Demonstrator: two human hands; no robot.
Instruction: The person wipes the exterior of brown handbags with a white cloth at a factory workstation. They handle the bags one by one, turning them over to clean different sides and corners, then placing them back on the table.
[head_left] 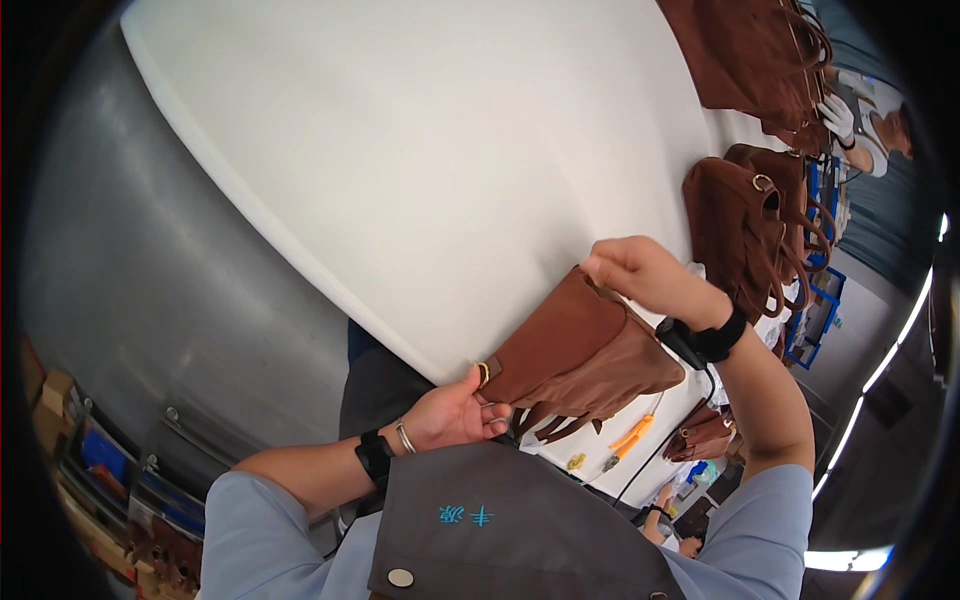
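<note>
A brown handbag lies tilted at the table's near edge, its smooth side panel facing up and its handles hanging towards me. My left hand is at the bag's lower left end, thumb against a small tab with a gold ring and the other fingers curled under it. At the opposite upper end, my right hand pinches the bag's edge, fingers closed; the exact fingertip contact is partly hidden. A black device with a cord sits beside my right wrist.
The white table spreads ahead. More brown handbags stand to the right, with blue crates behind. An orange tool lies beyond the handles. Another person's gloved hand is at the far right. Boxes stand low at left.
</note>
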